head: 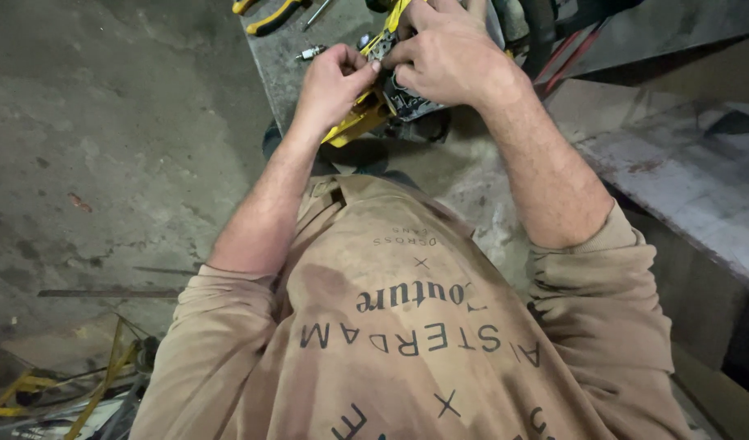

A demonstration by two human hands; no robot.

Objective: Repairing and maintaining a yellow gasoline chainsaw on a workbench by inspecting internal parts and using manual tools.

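Both hands were clamped on a yellow-and-black power tool (374, 106) at the near edge of a grey metal bench (281, 61). The left hand (332, 81) pinched its yellow casing; the right hand (444, 53) gripped its dark top. Beyond the left hand lay yellow-handled pliers (273, 16) and a spark plug (311, 54).

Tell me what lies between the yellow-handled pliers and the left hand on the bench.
In the head view, a small metal spark-plug-like part lies on the grey bench between the yellow-handled pliers and the left hand.

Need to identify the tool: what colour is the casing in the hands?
Yellow casing, with a black part by the right hand; head view.
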